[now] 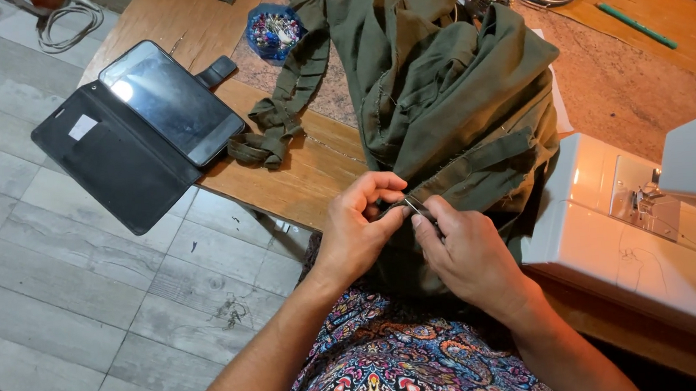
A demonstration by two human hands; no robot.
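1 wooden table [304, 178], grey tile floor [52, 300]

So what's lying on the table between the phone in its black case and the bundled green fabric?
In the head view, a folded olive fabric strap lies between the phone and the green fabric, resting on the wooden table.

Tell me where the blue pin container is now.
In the head view, the blue pin container sits at top centre-left on the wooden table, between the phone and the olive-green fabric.
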